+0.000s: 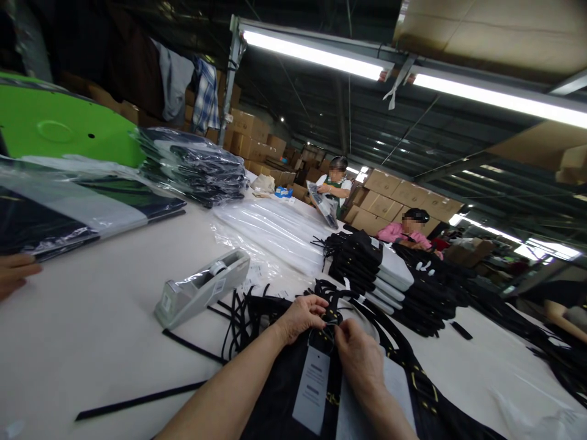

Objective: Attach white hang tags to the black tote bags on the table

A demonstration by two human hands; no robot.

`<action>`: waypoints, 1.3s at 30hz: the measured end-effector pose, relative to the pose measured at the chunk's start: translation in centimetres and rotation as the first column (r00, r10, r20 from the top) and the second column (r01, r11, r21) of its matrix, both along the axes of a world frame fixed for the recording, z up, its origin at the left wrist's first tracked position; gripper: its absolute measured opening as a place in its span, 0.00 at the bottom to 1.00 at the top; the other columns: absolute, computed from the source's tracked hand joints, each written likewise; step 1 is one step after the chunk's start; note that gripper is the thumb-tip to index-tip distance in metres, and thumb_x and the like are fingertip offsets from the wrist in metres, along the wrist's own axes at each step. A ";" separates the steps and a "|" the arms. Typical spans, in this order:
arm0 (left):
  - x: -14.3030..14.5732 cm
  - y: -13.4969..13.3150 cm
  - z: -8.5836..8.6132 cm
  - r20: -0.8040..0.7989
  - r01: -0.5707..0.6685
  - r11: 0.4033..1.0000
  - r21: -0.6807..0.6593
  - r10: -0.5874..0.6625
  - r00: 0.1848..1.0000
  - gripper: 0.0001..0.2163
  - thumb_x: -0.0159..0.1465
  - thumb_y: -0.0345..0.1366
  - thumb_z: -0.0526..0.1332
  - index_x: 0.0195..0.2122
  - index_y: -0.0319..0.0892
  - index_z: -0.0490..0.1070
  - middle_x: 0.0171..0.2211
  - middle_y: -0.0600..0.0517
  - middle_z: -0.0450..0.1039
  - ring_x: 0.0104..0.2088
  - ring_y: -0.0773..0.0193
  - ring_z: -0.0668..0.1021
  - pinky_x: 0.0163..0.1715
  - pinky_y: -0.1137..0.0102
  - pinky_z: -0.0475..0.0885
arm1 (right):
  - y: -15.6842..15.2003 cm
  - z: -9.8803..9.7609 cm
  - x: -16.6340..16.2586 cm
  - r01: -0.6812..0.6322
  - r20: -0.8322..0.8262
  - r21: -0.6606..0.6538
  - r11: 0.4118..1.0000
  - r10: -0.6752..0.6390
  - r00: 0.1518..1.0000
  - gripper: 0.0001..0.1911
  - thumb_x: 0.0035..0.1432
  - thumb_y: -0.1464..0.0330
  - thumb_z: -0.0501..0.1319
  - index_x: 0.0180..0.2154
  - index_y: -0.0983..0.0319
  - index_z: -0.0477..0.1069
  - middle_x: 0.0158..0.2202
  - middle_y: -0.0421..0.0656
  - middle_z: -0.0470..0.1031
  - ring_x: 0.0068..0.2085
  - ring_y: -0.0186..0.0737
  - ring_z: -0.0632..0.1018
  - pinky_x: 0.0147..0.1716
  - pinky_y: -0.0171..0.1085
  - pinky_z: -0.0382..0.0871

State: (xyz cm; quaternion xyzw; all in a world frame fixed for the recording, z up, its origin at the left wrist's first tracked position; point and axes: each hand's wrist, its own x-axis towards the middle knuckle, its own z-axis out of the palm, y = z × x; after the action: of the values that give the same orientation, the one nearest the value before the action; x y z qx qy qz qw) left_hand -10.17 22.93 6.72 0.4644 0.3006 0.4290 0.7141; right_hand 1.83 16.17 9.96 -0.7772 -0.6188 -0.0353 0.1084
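a black strapped piece (270, 406) lies nearest, just right of the tape dispenser (202, 299) and closer to the wearer, a grey printed tag (312, 391) flat on top. at the tag's upper end, both hands meet over a thin cord (329, 324): the left hand (302, 318) is nearly closed, thumb and fingertips drawn together at the cord; the right hand (360, 354) is curled, seemingly pinching it between thumb and forefinger, though the exact grip is partly hidden.

the cord looks fine enough to slip from the fingertips if tension is uneven, and a hard pull might tear the tag's hole. the loose straps (233, 327) bunched just right of the dispenser could snag the cord, and a dragging sleeve of fabric might knock the dispenser itself.

beyond the dispenser lie clear plastic sleeves (275, 229); farther right, a stack of black pieces (353, 263) hems in the right hand's side. left of the dispenser are a bagged piece (105, 205) and, at the edge, a co-worker's hand (18, 272). well past it, two co-workers (337, 189) are at the table (114, 305).
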 end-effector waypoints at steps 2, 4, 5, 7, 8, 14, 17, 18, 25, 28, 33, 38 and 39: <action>0.2 0.0 -0.1 -0.001 -0.026 1.000 0.010 0.026 1.000 0.20 0.37 0.19 0.60 0.34 0.35 0.68 0.26 0.54 0.71 0.27 0.69 0.72 0.30 0.74 0.65 | 0.2 0.0 -0.3 0.008 0.004 0.004 1.000 -0.008 1.000 0.08 0.58 0.65 0.51 0.30 0.59 0.66 0.26 0.40 0.74 0.31 0.41 0.75 0.25 0.34 0.54; 0.4 0.0 -0.2 -0.010 -0.053 0.998 0.021 0.053 0.999 0.19 0.37 0.18 0.59 0.33 0.35 0.68 0.25 0.55 0.71 0.26 0.70 0.71 0.29 0.74 0.64 | 0.4 -0.1 -0.6 -0.007 0.022 -0.003 1.000 0.007 1.000 0.08 0.58 0.65 0.51 0.30 0.59 0.66 0.27 0.40 0.74 0.32 0.41 0.75 0.26 0.34 0.54; 0.5 0.0 -0.2 -0.014 -0.062 0.998 0.025 0.062 0.998 0.19 0.37 0.18 0.59 0.33 0.35 0.68 0.24 0.55 0.71 0.26 0.70 0.71 0.29 0.74 0.64 | 0.5 -0.1 -0.8 -0.012 0.035 -0.010 1.000 0.013 0.999 0.08 0.58 0.65 0.51 0.30 0.59 0.66 0.28 0.41 0.74 0.32 0.41 0.75 0.26 0.35 0.54; 0.5 0.0 -0.2 -0.017 -0.071 0.997 0.033 0.071 0.997 0.19 0.37 0.18 0.59 0.32 0.35 0.69 0.24 0.55 0.72 0.27 0.69 0.72 0.29 0.74 0.64 | 0.7 -0.2 -1.0 -0.012 0.060 -0.023 1.000 0.014 0.998 0.09 0.58 0.64 0.51 0.31 0.59 0.67 0.28 0.41 0.75 0.32 0.42 0.75 0.26 0.35 0.54; 0.5 0.0 -0.2 -0.017 -0.071 0.997 0.036 0.071 0.997 0.18 0.37 0.18 0.58 0.32 0.35 0.69 0.24 0.54 0.72 0.27 0.69 0.72 0.29 0.74 0.64 | 0.8 -0.3 -1.1 -0.003 0.068 -0.027 1.000 0.005 0.998 0.09 0.58 0.64 0.51 0.31 0.59 0.67 0.28 0.41 0.75 0.32 0.42 0.75 0.25 0.35 0.54; 0.0 -0.1 0.5 -0.103 -0.053 0.998 0.033 0.056 0.993 0.18 0.41 0.20 0.51 0.34 0.35 0.69 0.26 0.54 0.72 0.23 0.72 0.69 0.22 0.77 0.59 | 1.5 -0.1 -1.7 0.058 0.105 -0.042 0.997 -0.054 0.993 0.12 0.58 0.61 0.50 0.31 0.58 0.67 0.26 0.41 0.74 0.31 0.42 0.75 0.25 0.35 0.55; 0.0 0.0 0.5 -0.116 -0.022 0.999 0.041 0.026 0.993 0.20 0.39 0.19 0.51 0.35 0.35 0.68 0.26 0.54 0.72 0.24 0.72 0.69 0.22 0.78 0.60 | 1.6 -0.1 -1.9 0.069 0.115 -0.043 0.997 -0.064 0.991 0.12 0.58 0.60 0.50 0.31 0.58 0.67 0.26 0.42 0.74 0.31 0.42 0.75 0.25 0.35 0.55; 0.1 0.0 0.4 -0.124 -0.015 0.999 0.046 0.021 0.992 0.20 0.39 0.19 0.51 0.35 0.35 0.68 0.26 0.54 0.71 0.24 0.72 0.70 0.22 0.78 0.61 | 1.7 -0.1 -1.9 0.067 0.115 -0.041 0.997 -0.062 0.991 0.12 0.58 0.60 0.50 0.31 0.58 0.67 0.26 0.42 0.74 0.31 0.42 0.75 0.25 0.35 0.55; 0.2 0.5 -0.7 -0.203 -0.054 0.986 0.155 0.086 0.975 0.18 0.42 0.22 0.52 0.35 0.36 0.69 0.22 0.57 0.66 0.22 0.72 0.68 0.22 0.76 0.66 | 1.6 -0.4 -1.2 0.014 0.027 -0.024 1.000 -0.013 1.000 0.11 0.57 0.60 0.52 0.27 0.58 0.66 0.24 0.40 0.73 0.30 0.41 0.74 0.24 0.34 0.52; 0.2 0.7 -1.1 -0.235 -0.074 0.974 0.214 0.124 0.964 0.17 0.45 0.23 0.52 0.37 0.37 0.68 0.22 0.58 0.66 0.21 0.72 0.68 0.23 0.76 0.67 | 1.3 -0.1 -0.8 -0.022 -0.081 -0.021 1.000 0.020 0.997 0.09 0.55 0.62 0.53 0.27 0.58 0.66 0.24 0.38 0.73 0.30 0.39 0.73 0.25 0.33 0.53; 0.1 0.8 -1.2 -0.329 -0.131 0.922 0.363 0.258 0.908 0.15 0.47 0.22 0.52 0.35 0.39 0.68 0.22 0.58 0.66 0.23 0.71 0.69 0.27 0.75 0.66 | 1.0 0.4 -0.4 -0.078 -0.298 0.011 0.997 0.078 0.952 0.03 0.52 0.67 0.55 0.29 0.59 0.66 0.24 0.37 0.72 0.29 0.37 0.72 0.27 0.33 0.56; 0.0 0.5 -0.6 -0.407 -0.175 0.820 0.544 0.441 0.800 0.16 0.48 0.18 0.49 0.34 0.40 0.69 0.25 0.56 0.65 0.29 0.67 0.69 0.37 0.70 0.65 | 1.5 0.0 -0.3 -0.099 -0.370 0.068 0.993 0.117 0.922 0.06 0.50 0.71 0.53 0.32 0.60 0.67 0.28 0.39 0.73 0.32 0.38 0.73 0.30 0.33 0.59; -0.1 0.4 -0.6 -0.410 -0.174 0.804 0.569 0.461 0.787 0.17 0.48 0.18 0.49 0.34 0.40 0.68 0.26 0.55 0.65 0.31 0.66 0.69 0.38 0.70 0.65 | 1.6 -0.1 -0.4 -0.101 -0.379 0.080 0.992 0.124 0.917 0.07 0.50 0.72 0.53 0.33 0.61 0.67 0.28 0.39 0.73 0.32 0.38 0.73 0.31 0.33 0.59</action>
State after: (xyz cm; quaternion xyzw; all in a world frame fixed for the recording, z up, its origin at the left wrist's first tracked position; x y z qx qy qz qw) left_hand -10.23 23.37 6.15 0.6734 0.4397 0.4649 0.3703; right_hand 1.42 17.74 9.85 -0.7288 -0.6281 0.1053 0.2516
